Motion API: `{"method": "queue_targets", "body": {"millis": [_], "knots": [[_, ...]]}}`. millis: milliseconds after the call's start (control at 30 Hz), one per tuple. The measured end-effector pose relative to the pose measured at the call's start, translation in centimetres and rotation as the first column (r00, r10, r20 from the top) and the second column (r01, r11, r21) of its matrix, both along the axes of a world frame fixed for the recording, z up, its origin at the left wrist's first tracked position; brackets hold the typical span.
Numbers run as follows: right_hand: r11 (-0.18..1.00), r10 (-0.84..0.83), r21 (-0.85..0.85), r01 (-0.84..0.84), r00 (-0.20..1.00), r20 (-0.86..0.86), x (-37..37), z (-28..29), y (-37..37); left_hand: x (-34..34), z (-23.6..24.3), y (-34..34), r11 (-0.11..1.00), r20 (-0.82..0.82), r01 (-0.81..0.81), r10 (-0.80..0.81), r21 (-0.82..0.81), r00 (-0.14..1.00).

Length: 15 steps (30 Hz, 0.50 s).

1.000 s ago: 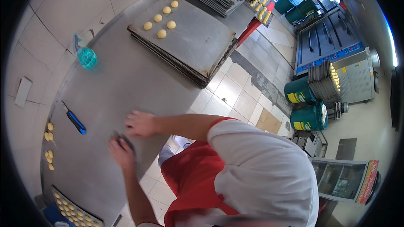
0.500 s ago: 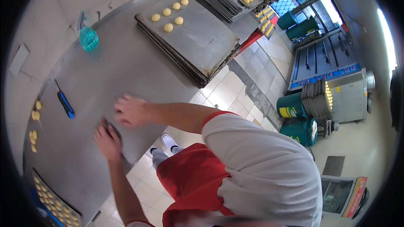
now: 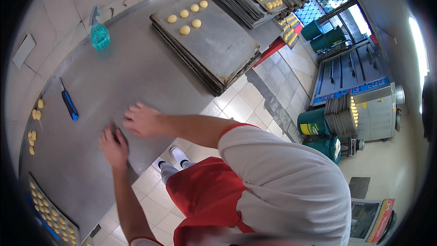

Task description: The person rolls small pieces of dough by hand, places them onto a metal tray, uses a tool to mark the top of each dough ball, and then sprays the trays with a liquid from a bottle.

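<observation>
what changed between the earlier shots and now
The view has swung, so the left hand and right hand sit farther up and left in the picture; the blue-and-black handled tool shifted similarly, so that's mostly camera movement. No grasp or release is visible; what's under the fingers is hidden. The tool, spray bottle and six dough balls on the stacked trays stayed put.

The bare left hand (image 3: 114, 148) was palm down, fingers bent, just beside the likewise downturned bare right hand (image 3: 143, 120); the bare forearms (image 3: 128, 200) converged.
</observation>
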State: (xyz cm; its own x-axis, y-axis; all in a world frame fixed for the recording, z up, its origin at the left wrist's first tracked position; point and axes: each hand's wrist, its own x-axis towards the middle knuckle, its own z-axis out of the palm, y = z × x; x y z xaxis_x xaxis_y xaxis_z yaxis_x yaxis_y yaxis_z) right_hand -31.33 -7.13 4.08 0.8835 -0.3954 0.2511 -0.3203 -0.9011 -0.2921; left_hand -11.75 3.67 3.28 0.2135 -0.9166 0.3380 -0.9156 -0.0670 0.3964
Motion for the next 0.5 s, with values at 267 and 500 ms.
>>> {"method": "queue_targets", "body": {"millis": [267,500], "knots": [[0.995,0.03,-0.098,-0.034,0.998,-0.048,-6.8,-4.7,-6.6,3.2,-1.7,6.1,0.97,-0.226,-0.18,0.215,0.165,0.95],[0.999,-0.043,0.019,0.042,0.999,0.019,-1.4,0.1,-0.6,0.8,-0.9,0.1,0.999,-0.077,-0.021,0.024,0.047,0.997]]}}
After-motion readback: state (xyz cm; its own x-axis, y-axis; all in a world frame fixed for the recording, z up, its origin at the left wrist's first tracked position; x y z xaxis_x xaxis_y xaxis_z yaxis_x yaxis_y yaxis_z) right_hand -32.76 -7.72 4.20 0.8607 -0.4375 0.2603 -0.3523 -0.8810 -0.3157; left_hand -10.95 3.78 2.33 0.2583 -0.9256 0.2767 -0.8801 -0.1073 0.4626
